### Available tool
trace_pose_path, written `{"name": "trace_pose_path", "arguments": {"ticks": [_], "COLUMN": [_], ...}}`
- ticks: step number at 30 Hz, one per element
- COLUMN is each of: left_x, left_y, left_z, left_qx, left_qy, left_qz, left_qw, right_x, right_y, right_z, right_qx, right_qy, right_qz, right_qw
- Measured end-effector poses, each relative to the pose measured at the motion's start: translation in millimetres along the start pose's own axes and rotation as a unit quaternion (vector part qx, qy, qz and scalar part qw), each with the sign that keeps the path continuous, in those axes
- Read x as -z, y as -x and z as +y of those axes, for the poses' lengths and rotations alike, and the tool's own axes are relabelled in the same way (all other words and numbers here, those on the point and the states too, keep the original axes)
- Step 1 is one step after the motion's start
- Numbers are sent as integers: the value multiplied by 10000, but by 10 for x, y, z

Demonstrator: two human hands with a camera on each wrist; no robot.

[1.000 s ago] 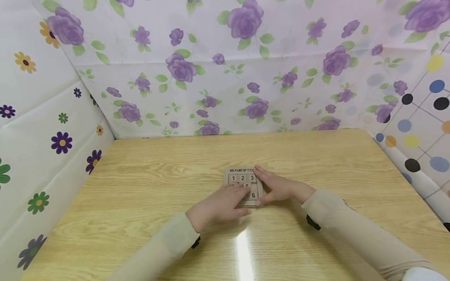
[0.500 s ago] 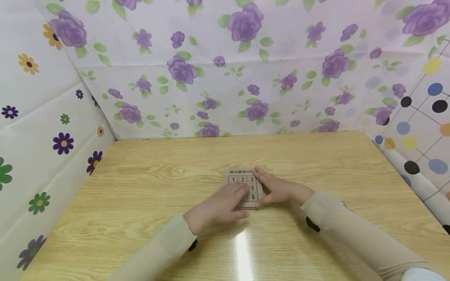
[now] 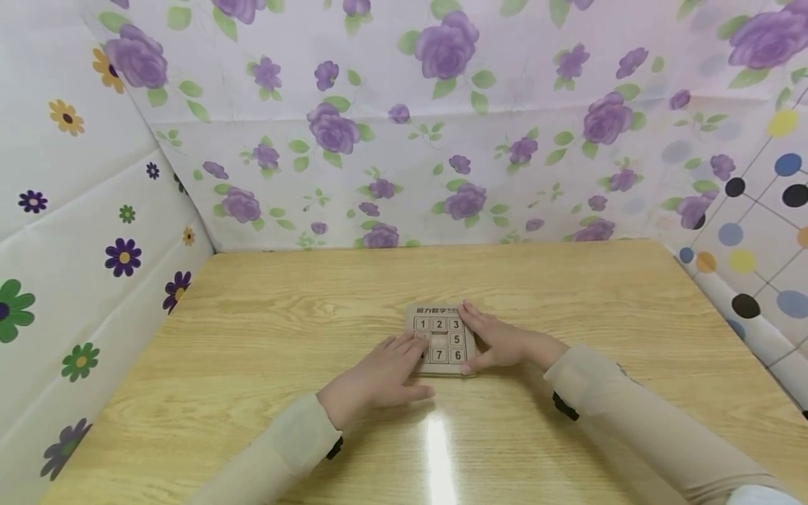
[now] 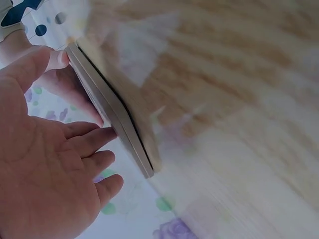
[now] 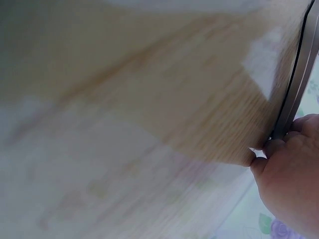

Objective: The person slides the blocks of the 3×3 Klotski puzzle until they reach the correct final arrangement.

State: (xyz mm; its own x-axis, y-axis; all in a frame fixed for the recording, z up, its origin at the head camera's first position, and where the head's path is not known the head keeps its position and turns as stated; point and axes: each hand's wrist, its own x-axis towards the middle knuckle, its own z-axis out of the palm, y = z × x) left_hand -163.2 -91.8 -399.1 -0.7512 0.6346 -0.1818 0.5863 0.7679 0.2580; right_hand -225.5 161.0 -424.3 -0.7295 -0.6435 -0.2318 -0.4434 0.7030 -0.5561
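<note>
A number sliding puzzle [image 3: 439,369] lies flat on the wooden table. Its top row reads 1, 2, 3. The square in the middle is vacant, with 5 to its right, and 7 and 6 stand below. My left hand [image 3: 384,372] reaches over the puzzle's left side, its fingertips on the left column; they cover the middle-row tile and part of the 4. In the left wrist view, the fingers of the left hand [image 4: 55,164] are loosely extended at the puzzle's edge [image 4: 117,112]. My right hand [image 3: 505,342] grips the right side, thumb at the lower corner, fingers at the upper.
The light wooden table [image 3: 284,301] extends around the puzzle on all sides. A flowered cloth wall [image 3: 391,140] rises behind it, with patterned cloth sides at left and right. A bright light reflection runs down the tabletop in front.
The 5 tile has slid right into the right column. My left hand has then drawn back leftward, uncovering the vacant middle square and the 7. The right hand keeps its place.
</note>
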Motion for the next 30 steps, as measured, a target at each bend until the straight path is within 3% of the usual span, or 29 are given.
{"name": "trace_pose_path", "arguments": {"ticks": [14,25,30], "left_x": [-60,-52,-57], "left_y": [-122,166,219], "left_z": [59,45,56], "left_qx": [-324,-182,-118], "left_qy": [72,115,4], "left_qz": [2,-15,-44], "left_qw": [9994,9998,9999], "right_x": [-27,-31,-15], "right_y": [-9,-2,5], "right_z": [10,11,5], "right_qx": [48,35,5], "right_qy": [-14,-32,-50], "right_qz": [42,47,54], "right_qw": [10000,10000,10000]}}
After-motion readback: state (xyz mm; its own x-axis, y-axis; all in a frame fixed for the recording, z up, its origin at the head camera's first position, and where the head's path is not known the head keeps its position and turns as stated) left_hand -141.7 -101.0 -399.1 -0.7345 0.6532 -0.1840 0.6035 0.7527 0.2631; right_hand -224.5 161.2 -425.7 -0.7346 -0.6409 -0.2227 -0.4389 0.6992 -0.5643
